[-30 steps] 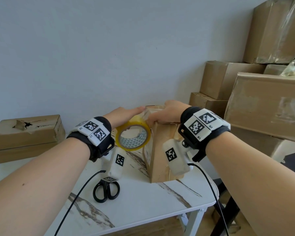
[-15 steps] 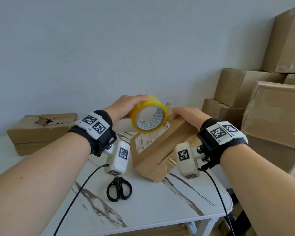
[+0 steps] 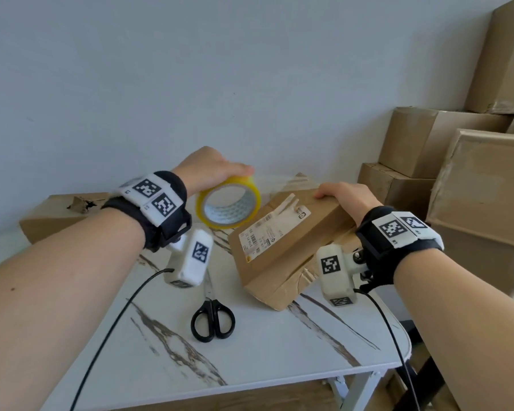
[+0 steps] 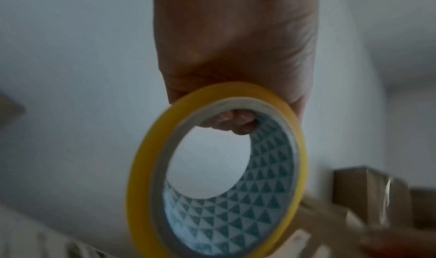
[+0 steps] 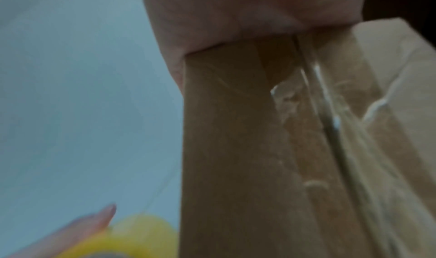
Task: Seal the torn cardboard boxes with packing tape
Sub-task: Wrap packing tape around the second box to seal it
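My left hand [image 3: 211, 170] grips a yellow roll of packing tape [image 3: 228, 203] from above, fingertips [image 4: 232, 121] curled inside its core [image 4: 226, 215]. A clear strip of tape [image 3: 275, 180] stretches from the roll to the far end of a cardboard box [image 3: 282, 241] bearing a white label. The box lies tilted on the marble table [image 3: 264, 345], crumpled along its near side. My right hand [image 3: 343, 197] holds the box's far upper edge, the palm against the box's side [image 5: 247, 131] in the right wrist view, where old clear tape runs along a seam.
Black scissors [image 3: 212, 318] lie on the table in front of the box. A second torn box [image 3: 63, 212] sits at the back left. Stacked cardboard boxes [image 3: 457, 179] fill the right side beyond the table edge. A pale wall stands behind.
The box has tipped from standing on end to lying tilted, label up. My left hand has drawn the roll left and away, pulling a tape strip out.
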Tool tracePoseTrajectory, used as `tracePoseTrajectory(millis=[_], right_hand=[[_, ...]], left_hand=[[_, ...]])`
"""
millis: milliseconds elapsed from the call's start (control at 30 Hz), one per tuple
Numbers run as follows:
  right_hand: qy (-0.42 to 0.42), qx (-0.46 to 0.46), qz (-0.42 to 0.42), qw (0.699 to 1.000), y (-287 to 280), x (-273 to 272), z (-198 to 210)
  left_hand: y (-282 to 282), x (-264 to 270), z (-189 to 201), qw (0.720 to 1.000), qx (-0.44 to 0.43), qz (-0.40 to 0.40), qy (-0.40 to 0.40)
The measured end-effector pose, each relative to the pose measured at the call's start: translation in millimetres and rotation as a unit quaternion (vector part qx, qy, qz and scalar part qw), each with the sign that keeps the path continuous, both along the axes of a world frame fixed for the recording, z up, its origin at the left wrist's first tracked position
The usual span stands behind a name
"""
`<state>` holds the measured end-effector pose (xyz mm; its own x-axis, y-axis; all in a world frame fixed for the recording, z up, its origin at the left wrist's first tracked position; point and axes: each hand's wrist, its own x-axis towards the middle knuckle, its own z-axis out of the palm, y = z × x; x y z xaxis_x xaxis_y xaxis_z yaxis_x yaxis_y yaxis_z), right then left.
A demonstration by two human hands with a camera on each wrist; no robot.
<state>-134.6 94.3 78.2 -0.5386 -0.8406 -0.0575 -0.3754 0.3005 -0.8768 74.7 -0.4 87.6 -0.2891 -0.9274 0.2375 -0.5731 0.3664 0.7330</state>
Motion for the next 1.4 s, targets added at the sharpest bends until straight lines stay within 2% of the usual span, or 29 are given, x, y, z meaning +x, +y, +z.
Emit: tracePoseTrajectory(millis=[67, 200, 267, 333, 367, 433, 500, 533, 600, 700, 967, 1267, 1400], right_hand=[[-0.006, 0.006, -0.003, 1.0, -1, -2, -1], [-0.012, 0.006, -0.004, 1.0, -2, -3, -1], [-0.009, 0.011, -0.007, 1.0, -1, -6, -3], [-0.012, 0.016, -0.01, 1.0, 0, -10, -6], [-0.013, 0.017, -0.01, 1.0, 0, -11, -7], [-0.019, 0.019, -0.015, 1.0, 0, -15, -8], [-0.031, 0.025, -0.027, 0.999, 0, -20, -13], [-0.044, 0.027, -0.036, 0.998, 1, -24, -17], [-0.072, 0.024, -0.044, 0.996, 1, -31, -25], [-0.101, 0.015, -0.045, 0.994, -3, -35, -31], [-0.144, 0.033, -0.037, 0.988, -11, -62, -55], [-0.203, 0.068, -0.035, 0.976, -10, -69, -68], [-0.161, 0.104, -0.028, 0.981, -15, -70, -65]], left_hand=[[-1, 8, -11, 0.999, 0.02, 0.008, -0.025], [3, 9, -20, 0.999, 0.049, -0.001, -0.013], [3, 12, -20, 0.995, 0.09, -0.028, 0.043], [3, 16, -21, 0.979, 0.158, -0.071, 0.106], [3, 16, -22, 0.976, 0.173, -0.081, 0.109], [3, 12, -23, 0.983, 0.157, -0.064, 0.067], [0, 13, -24, 0.995, 0.093, -0.015, -0.035], [-2, 16, -25, 0.993, 0.067, 0.005, -0.097], [-5, 23, -33, 0.98, 0.074, 0.021, -0.181], [-7, 20, -51, 0.97, 0.124, 0.02, -0.207], [-16, 5, -63, 0.964, 0.132, 0.014, -0.233], [-22, -15, -74, 0.956, 0.128, 0.008, -0.262], [-23, -25, -74, 0.955, 0.12, -0.002, -0.271]])
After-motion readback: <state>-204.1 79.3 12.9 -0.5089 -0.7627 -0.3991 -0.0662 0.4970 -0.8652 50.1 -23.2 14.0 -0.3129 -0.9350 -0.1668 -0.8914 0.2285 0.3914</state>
